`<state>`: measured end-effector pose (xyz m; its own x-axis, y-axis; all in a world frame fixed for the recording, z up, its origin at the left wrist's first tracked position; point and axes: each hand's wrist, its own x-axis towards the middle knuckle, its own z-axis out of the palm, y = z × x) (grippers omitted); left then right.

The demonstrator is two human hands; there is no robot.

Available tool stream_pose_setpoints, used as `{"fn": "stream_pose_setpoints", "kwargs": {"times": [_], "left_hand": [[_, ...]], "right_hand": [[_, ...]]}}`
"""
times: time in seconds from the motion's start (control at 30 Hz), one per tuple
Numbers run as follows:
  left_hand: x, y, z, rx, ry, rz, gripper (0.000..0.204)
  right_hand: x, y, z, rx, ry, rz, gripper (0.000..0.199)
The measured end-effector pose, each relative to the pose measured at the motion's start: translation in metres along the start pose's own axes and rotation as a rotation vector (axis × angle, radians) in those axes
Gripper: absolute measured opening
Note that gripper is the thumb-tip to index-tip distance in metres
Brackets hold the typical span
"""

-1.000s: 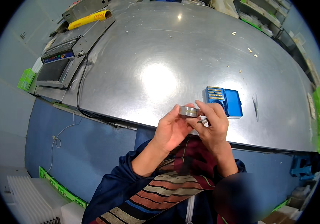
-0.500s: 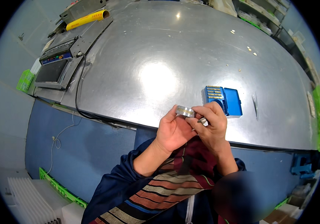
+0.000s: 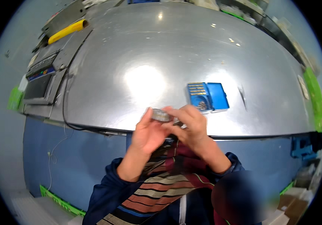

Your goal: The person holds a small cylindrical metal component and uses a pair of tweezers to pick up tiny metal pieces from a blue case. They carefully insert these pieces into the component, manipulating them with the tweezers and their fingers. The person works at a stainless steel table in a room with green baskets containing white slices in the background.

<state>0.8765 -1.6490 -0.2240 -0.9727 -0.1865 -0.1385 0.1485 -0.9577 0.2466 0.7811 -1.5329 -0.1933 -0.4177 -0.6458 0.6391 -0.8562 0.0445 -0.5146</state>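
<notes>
This looks like a workshop or small packing room. A broad bare-metal counter (image 3: 108, 67) fills the middle, with a machine (image 3: 37, 89) at its left end showing a button panel and trailing a black cable (image 3: 64, 99). A blue box (image 3: 217, 95) of small parts lies open on the counter; loaded shelves (image 3: 280, 37) stand beyond, and a green crate (image 3: 61, 202) sits on the blue floor (image 3: 89, 161).

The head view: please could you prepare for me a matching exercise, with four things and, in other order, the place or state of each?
Things:
1. Yellow tube
2. Round metal piece
3. Blue case
4. Thin silver tool

Places or states:
A. Lid open
B. Right of the case
C. Upper left of the picture
D. Between the left hand and the right hand

Pairs: 1-C, 2-D, 3-A, 4-B
</notes>
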Motion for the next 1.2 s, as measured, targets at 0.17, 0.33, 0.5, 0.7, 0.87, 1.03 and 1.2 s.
{"fn": "stream_pose_setpoints", "kwargs": {"times": [0.17,0.33,0.5,0.7,0.87,1.03,1.2], "left_hand": [[0.004,0.066,-0.029,0.780,0.155,0.555,0.045],[0.020,0.124,-0.053,1.272,0.408,0.829,0.045],[0.041,0.143,-0.067,1.449,0.408,0.805,0.050],[0.023,0.150,-0.065,1.834,0.670,0.723,0.052],[0.015,0.135,-0.050,1.897,0.783,0.745,0.049],[0.047,0.077,0.001,2.182,0.441,0.815,0.062],[0.092,0.007,0.040,2.137,-0.144,0.243,0.115]], "right_hand": [[-0.037,0.008,-0.046,0.512,-0.084,0.776,0.018],[-0.084,0.069,-0.116,0.321,0.160,1.003,0.014],[-0.099,0.126,-0.145,-0.006,0.245,0.961,0.014],[-0.086,0.134,-0.148,-0.459,0.079,0.773,0.018],[-0.061,0.126,-0.153,-0.621,0.046,0.765,0.029],[-0.032,0.169,-0.155,-0.782,-0.068,0.799,0.029],[-0.032,0.188,-0.153,-0.665,-0.101,0.778,0.017]]}}
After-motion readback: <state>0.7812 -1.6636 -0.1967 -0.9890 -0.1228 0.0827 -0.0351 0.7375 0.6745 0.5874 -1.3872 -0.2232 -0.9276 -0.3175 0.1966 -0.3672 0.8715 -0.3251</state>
